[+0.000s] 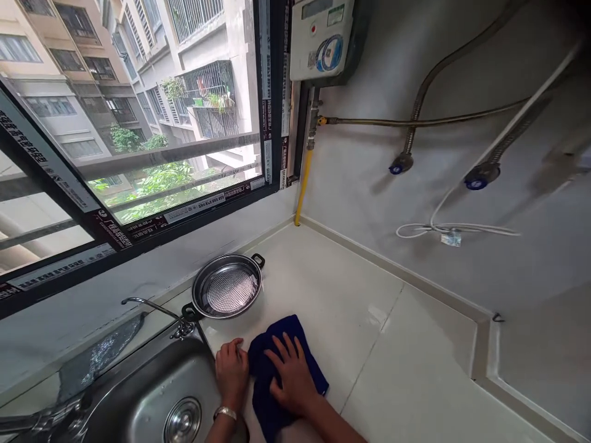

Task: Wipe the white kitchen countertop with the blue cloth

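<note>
A dark blue cloth (281, 332) lies flat on the white countertop (369, 344), just right of the sink. My right hand (290, 375) rests flat on the cloth, fingers spread and pressing down. My left hand (231, 369) sits at the cloth's left edge, fingers curled against it beside the sink rim; a metal bracelet shows on that wrist. A shallow steel pan (227, 286) with two black handles stands just beyond the cloth.
A steel sink (152, 394) with a drain and a tap (152, 306) fills the lower left. A large window runs along the left. On the grey wall hang a meter box (321, 37), hoses, blue valves (478, 178) and a white cable.
</note>
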A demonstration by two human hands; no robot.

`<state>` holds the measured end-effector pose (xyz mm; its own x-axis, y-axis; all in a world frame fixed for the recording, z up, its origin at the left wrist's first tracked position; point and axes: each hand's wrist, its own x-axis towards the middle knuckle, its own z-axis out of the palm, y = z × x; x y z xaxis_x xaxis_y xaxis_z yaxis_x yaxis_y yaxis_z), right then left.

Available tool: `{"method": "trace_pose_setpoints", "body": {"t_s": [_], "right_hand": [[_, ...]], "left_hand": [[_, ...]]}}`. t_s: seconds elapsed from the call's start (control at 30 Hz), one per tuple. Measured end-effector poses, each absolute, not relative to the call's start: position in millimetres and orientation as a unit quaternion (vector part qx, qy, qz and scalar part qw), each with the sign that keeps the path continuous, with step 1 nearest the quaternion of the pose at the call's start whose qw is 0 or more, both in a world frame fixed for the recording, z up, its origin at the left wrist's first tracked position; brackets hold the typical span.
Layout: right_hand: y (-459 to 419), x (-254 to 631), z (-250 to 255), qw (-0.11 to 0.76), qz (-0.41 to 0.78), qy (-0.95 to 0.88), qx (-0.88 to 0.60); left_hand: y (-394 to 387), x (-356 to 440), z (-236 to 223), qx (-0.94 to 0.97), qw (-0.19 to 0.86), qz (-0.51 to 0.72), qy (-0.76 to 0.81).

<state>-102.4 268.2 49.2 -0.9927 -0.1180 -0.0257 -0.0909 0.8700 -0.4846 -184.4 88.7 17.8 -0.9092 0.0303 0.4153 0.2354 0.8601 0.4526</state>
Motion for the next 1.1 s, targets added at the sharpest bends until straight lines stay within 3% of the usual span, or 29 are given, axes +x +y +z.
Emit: {"method": "trace_pose_setpoints", "body": {"t_s": [0.33, 0.67, 0.87, 1.1], "right_hand": [[319.5, -186.5, 43.7, -0.049, -0.173, 0.984, -0.005], [455.8, -255.9, 29.7, -0.08, -0.097, 0.985, 0.118], [554.5, -233.4, 20.3, -0.087, -0.074, 0.968, 0.226], [635.2, -147.8, -1.3, -0.108, -0.027, 0.931, 0.347]], "left_hand": [[86.9, -184.8, 17.1, -0.07, 0.178, -0.26, -0.947], [81.0, -187.2, 11.6, -0.071, 0.157, -0.268, -0.948], [81.2, -189.5, 15.7, -0.084, 0.158, -0.254, -0.95], [80.6, -190.5, 13.9, -0.092, 0.171, -0.237, -0.952]]}}
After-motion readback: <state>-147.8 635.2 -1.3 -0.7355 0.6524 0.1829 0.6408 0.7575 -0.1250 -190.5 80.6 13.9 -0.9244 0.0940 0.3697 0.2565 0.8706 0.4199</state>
